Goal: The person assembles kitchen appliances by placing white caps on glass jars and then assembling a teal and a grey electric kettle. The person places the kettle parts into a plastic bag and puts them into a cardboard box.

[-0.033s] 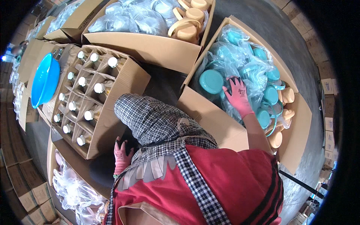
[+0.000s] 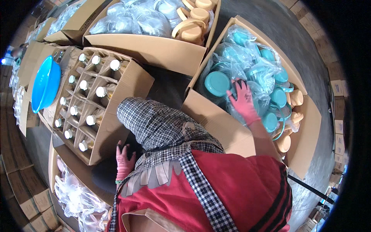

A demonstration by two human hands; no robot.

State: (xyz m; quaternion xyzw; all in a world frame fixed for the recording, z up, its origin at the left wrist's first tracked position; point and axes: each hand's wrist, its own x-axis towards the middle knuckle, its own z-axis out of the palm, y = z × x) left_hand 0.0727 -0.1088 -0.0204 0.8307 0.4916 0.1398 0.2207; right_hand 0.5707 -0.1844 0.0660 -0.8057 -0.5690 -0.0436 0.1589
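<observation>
My right hand [image 2: 244, 101], in a pink glove with black fingertips, lies with fingers spread on clear plastic bags [image 2: 266, 83] in an open carton [image 2: 220, 120] at the right. Just left of its fingertips is a round teal lid-like piece [image 2: 217, 84]. More teal pieces, some with loop handles, fill the carton, several inside bags. Peach-coloured pieces [image 2: 284, 143] lie along its right side. My left hand [image 2: 124, 163], gloved alike, hangs beside my checked apron [image 2: 154, 123] with its fingers apart and nothing in them.
To the left stands a divided carton [image 2: 129, 87] of bottles with white caps, a blue basin [image 2: 46, 85] beyond it. A carton [image 2: 154, 48] of bagged and peach pieces is at the back. Bagged goods [image 2: 79, 193] lie in a box at the lower left.
My right hand has shifted very slightly left over the bags. My left hand has barely moved.
</observation>
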